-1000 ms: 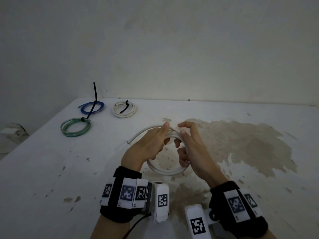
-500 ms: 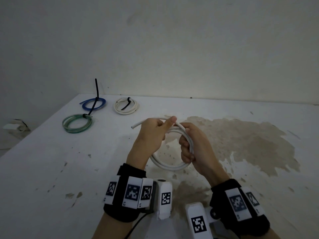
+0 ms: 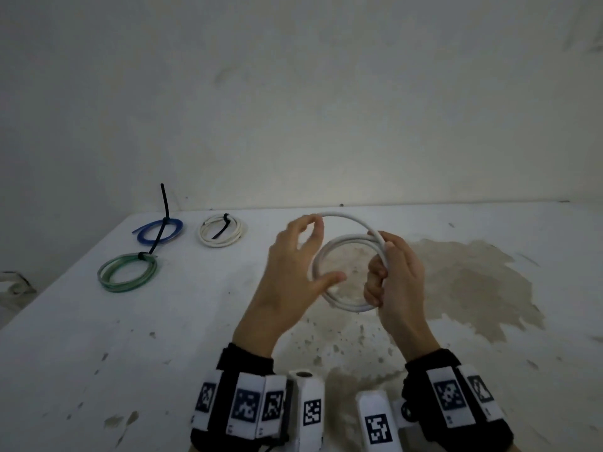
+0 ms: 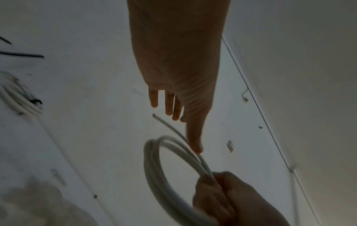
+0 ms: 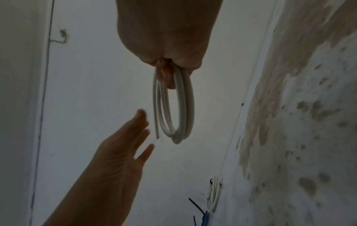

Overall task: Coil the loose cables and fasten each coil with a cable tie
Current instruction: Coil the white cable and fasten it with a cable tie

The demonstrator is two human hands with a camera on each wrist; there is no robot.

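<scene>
Three coils are already done and lie on the white table, far off at about ten o'clock from the hands. The blue coil has a black tie around it, with the long tail sticking up. The green coil sits just in front of it and has a small black tie too. The tied white coil lies to the right of the blue one, with a black tie across it.

The fourth one is being made now. The white cable is held up above the table, wound into a round ring of a few loops. The right hand has its fingers curled tight around the ring at three o'clock, so the loops stay together. The left hand holds nothing; its fingers are spread and loose, close to the ring at nine o'clock. The loose end of the cable sticks out free near the left fingertips at about eleven o'clock.

So I think the winding is almost finished. The loose end needs tucking in, and this coil has no tie yet. No spare tie shows clearly near the hands.
</scene>
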